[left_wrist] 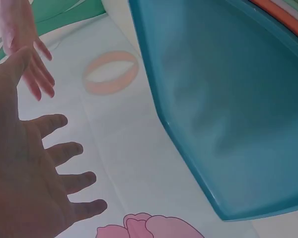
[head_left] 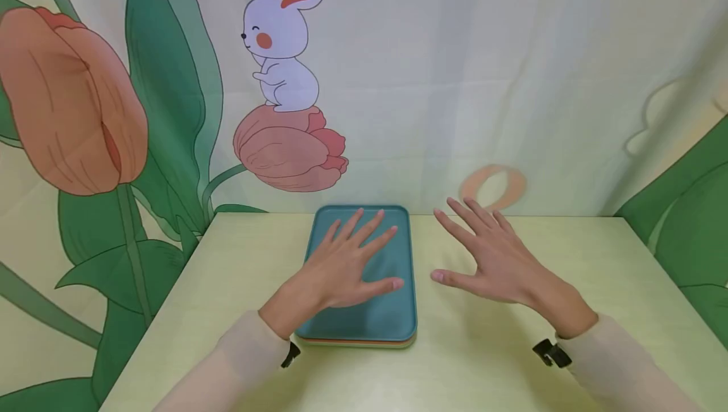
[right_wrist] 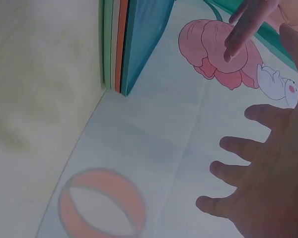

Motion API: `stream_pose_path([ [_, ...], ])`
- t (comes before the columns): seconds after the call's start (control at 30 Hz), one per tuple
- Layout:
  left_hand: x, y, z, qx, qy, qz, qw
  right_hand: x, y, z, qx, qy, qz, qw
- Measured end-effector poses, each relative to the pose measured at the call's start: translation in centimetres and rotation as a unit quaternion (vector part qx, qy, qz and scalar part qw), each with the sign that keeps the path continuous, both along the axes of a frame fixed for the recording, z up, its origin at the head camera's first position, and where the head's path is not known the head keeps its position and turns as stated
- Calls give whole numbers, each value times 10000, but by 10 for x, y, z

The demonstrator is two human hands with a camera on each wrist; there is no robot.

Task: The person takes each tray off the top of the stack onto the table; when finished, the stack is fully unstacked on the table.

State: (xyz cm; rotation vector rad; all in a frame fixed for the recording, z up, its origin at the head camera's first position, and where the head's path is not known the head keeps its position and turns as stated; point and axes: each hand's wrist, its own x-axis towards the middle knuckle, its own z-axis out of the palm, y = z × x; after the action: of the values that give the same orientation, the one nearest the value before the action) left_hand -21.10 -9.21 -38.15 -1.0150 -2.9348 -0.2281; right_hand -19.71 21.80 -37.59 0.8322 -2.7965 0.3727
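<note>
A stack of shallow rectangular trays lies on the table, with a blue tray (head_left: 387,317) on top. In the right wrist view, edges of an orange tray (right_wrist: 121,49) and paler green and beige ones show beneath the blue. My left hand (head_left: 341,266) hovers over the blue tray with its fingers spread, holding nothing; the left wrist view shows a gap between this hand and the tray. To the right of the stack, my right hand (head_left: 497,257) is held above the table, fingers spread and nothing in it.
The pale yellow table (head_left: 244,273) ends at the back against a printed cloth (head_left: 409,83) with a rabbit and tulips. Black clips (head_left: 552,354) are at both sleeve cuffs.
</note>
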Motion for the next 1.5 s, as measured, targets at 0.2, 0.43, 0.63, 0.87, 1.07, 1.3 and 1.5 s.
stream_pose_path([
  [0.2, -14, -14, -11, 252, 3, 381, 9990, -10, -6, -11, -911, -283, -23, 9954],
  [0.43, -31, -65, -35, 976, -143, 1256, 9872, -31, -30, -43, -2849, -1253, -232, 9500],
  [0.63, -35, -105, -54, 1899, -802, 1845, 9610, -41, -54, -74, -3711, -2339, -721, 8957],
  [0.87, -34, -119, -70, 2571, -1822, 2028, 9271, -36, -68, -96, -4350, -3376, -1295, 8246],
  [1.07, -31, -111, -81, 3222, -2803, 2338, 8735, -30, -73, -101, -4485, -3675, -1498, 8009],
  [1.3, -29, -101, -88, 3363, -2779, 2482, 8649, -28, -74, -103, -4266, -3660, -1549, 8124],
  [1.5, -31, -103, -88, 3448, -2757, 2526, 8610, -29, -76, -106, -4130, -3486, -1428, 8292],
])
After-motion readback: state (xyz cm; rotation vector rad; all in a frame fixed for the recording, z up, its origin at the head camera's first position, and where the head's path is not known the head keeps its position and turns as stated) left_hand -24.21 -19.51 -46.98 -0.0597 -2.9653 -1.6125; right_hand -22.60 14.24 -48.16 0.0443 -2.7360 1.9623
